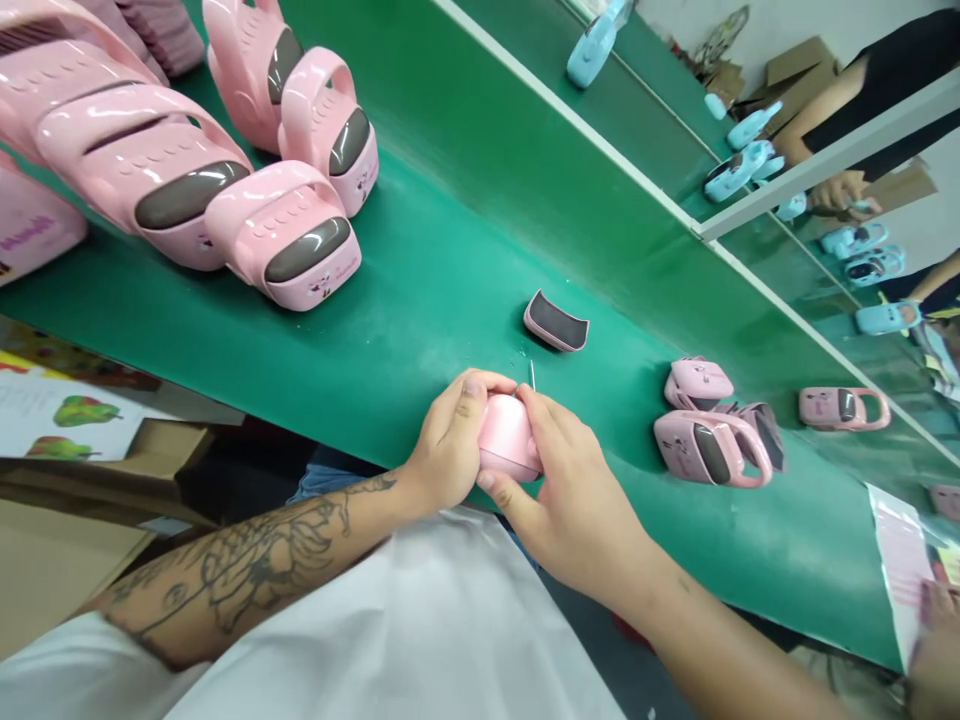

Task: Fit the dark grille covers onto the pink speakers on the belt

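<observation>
My left hand (454, 435) is closed around the left side of a rounded pink plastic housing (506, 438), close to the front edge of the green bench. From the other side my right hand (570, 480) wraps the same housing, its thumb at the lower edge. A thin metal tip (532, 375) sticks out beyond the right fingers; what it belongs to is hidden. Just past the hands a curved pink piece with a dark inner face (556, 322) lies on the bench, apart from both hands.
Several glossy pink handled units with dark windows (311, 250) crowd the bench at the left. More pink units (705, 450) stand at the right. Beyond a low green divider (570, 150), a person's hand (840, 190) is among light-blue units (739, 172). Cardboard boxes (169, 460) stand below left.
</observation>
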`<state>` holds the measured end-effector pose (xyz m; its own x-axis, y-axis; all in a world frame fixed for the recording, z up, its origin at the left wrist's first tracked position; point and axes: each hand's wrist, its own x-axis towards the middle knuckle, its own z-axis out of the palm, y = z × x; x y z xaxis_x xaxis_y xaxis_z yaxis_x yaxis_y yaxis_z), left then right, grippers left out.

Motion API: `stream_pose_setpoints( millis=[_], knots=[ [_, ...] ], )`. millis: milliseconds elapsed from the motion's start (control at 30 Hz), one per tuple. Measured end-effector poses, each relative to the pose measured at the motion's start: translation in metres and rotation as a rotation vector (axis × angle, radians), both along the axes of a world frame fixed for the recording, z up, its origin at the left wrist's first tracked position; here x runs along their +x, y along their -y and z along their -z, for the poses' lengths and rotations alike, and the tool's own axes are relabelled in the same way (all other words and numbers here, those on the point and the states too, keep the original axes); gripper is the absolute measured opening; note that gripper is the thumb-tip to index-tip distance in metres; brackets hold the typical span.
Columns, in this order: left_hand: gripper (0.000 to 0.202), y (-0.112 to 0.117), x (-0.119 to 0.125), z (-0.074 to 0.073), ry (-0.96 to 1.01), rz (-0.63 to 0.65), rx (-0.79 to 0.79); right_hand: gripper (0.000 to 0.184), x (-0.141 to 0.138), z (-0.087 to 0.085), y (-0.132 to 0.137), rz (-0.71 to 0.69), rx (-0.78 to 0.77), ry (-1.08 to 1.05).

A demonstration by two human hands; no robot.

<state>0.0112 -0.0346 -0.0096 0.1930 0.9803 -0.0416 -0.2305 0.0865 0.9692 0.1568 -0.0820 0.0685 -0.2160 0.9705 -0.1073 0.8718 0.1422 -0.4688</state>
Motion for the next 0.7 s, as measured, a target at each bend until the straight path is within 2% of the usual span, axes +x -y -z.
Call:
stream_pose_setpoints(
  millis=[233, 367, 467, 567, 700],
  knots=[
    [0.069, 0.002, 0.006, 0.004, 0.144, -0.014, -0.082, 0.068, -0.008, 0.0, -0.001, 0.065, 0.017, 0.043],
    [0.071, 0.005, 0.003, 0.01, 0.166, 0.009, 0.058, 0.065, -0.012, -0.007, -0.007, 0.109, -0.039, 0.012],
    [0.072, 0.012, 0.0, 0.01, 0.125, 0.066, 0.197, 0.048, -0.012, -0.016, -0.013, 0.114, -0.16, -0.028],
    [0.077, 0.017, -0.001, 0.005, 0.118, 0.093, 0.204, 0.03, -0.014, -0.023, -0.019, 0.13, -0.217, -0.089],
    [0.077, 0.014, 0.0, -0.003, 0.063, 0.065, 0.194, 0.023, -0.016, -0.024, -0.024, 0.129, -0.253, -0.131]
  ],
)
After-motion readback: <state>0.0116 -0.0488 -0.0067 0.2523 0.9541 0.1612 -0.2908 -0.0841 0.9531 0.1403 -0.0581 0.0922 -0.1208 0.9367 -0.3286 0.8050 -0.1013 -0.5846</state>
